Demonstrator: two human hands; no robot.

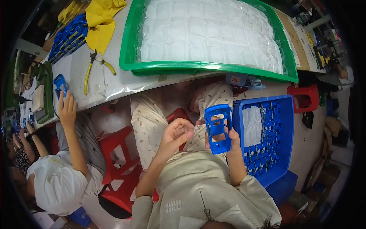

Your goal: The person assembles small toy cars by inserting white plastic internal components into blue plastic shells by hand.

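Blue car shell (219, 146) between right fingers (233, 138); left fingers (180, 124) near.

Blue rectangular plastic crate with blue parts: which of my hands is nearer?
Right. The right hand is just left of the crate; the left hand is farther left.

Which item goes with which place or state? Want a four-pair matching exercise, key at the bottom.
Things:
1. blue car-shaped shell
2. pliers
3. green tray
4. blue bin

Places/states:
A. yellow-handled, handles spread
B. person's right side, off the table
C. in the right hand
D. on the table, straight ahead

Pairs: 1-C, 2-A, 3-D, 4-B
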